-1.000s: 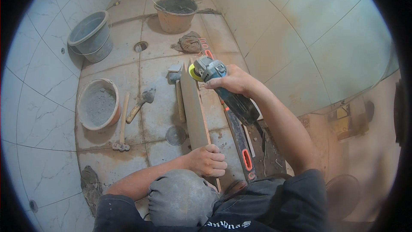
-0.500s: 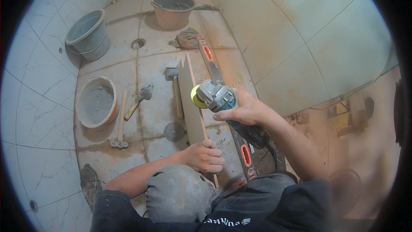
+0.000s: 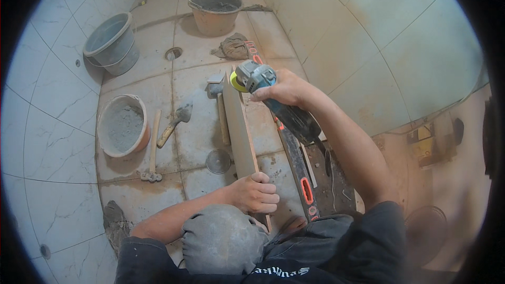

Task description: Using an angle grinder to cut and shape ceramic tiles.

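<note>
A narrow tile (image 3: 241,137) stands on its long edge, running away from me. My left hand (image 3: 256,194) is closed round its near end, fingers wrapped over the top edge. My right hand (image 3: 286,88) grips a blue and grey angle grinder (image 3: 286,110). The grinder's yellow-green disc (image 3: 238,81) is at the tile's top edge near the far end; whether it touches I cannot tell. Below the grinder a long spirit level (image 3: 298,163) with red-rimmed openings lies on the floor, partly covered by the tool and my arm.
To the left stand a bucket of grey mortar (image 3: 125,126), a hammer (image 3: 153,147) and a trowel (image 3: 175,124). Farther off are a grey bucket (image 3: 112,44), a second mortar bucket (image 3: 215,18), a drain hole (image 3: 173,53) and a crumpled cloth (image 3: 232,47). A tiled wall (image 3: 357,37) rises on the right.
My right hand has moved the grinder away from me along the tile's top edge, toward its far end. My left hand keeps its hold at the near end.
</note>
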{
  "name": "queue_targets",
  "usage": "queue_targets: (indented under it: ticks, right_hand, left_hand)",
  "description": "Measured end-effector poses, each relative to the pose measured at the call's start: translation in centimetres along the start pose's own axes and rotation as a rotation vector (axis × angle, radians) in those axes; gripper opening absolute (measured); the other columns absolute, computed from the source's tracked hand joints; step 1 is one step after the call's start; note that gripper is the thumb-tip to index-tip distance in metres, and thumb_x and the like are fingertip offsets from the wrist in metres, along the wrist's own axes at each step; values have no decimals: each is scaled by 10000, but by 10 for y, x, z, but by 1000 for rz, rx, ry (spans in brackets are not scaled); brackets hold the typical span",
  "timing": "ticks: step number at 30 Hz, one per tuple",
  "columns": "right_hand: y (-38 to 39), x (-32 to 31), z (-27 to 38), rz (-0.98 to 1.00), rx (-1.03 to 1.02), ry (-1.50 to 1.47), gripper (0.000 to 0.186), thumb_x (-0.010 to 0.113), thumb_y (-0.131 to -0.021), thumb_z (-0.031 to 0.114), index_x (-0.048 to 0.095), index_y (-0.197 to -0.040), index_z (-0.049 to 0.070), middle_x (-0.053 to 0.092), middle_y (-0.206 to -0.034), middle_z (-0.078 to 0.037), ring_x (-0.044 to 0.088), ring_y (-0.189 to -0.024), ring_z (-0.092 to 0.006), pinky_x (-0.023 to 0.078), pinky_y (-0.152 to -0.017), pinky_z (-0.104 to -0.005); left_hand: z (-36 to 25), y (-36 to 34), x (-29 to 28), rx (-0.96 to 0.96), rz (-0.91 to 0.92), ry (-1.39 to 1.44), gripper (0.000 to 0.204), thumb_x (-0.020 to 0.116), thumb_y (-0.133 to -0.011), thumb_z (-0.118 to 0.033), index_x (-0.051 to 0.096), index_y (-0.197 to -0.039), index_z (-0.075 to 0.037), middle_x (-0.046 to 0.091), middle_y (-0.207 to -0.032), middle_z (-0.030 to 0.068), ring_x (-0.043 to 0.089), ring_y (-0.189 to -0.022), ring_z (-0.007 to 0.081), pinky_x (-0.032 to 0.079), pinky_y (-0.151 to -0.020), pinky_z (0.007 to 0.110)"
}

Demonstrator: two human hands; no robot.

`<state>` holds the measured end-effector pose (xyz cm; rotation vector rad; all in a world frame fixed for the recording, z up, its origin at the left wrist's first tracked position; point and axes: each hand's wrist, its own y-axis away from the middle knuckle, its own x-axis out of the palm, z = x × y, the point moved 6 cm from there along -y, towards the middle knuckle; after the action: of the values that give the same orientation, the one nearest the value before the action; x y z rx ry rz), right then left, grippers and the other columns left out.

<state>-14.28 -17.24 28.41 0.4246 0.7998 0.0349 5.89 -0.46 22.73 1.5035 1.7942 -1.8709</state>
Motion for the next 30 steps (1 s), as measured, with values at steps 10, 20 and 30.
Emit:
queue_targets:
  ticks: [10, 20, 30]
  right_hand:
    - [-33, -8, 10, -31, 32, -41, 751, 874, -630, 488, 742, -1121, -65, 735, -1088, -221, 710, -958, -319, 550, -866, -386]
    - [17, 2, 8, 3, -8, -11, 613, 859, -694, 457, 746, -1048, -30, 742, -962, -192, 700, -902, -312, 541, -835, -404]
    - [83, 21, -5, 82, -25, 44, 580, 879, -737, 341, 678, -1165, 6, 720, -971, -122, 664, -911, -242, 523, -877, -365]
  left_hand:
    - [-2, 2, -2, -20, 5, -56, 495, 501, -867, -656, 432, -758, -178, 397, -808, -4, 498, -806, 153, 327, -874, 363]
    - [-1, 0, -5, -5, -19, 10, 621, 653, -806, -752, 448, -737, -170, 382, -790, -4, 446, -748, 168, 282, -809, 367]
    - [-1, 2, -4, -25, 54, -40, 488, 556, -836, -685, 468, -791, -206, 424, -821, -23, 505, -812, 143, 304, -863, 373]
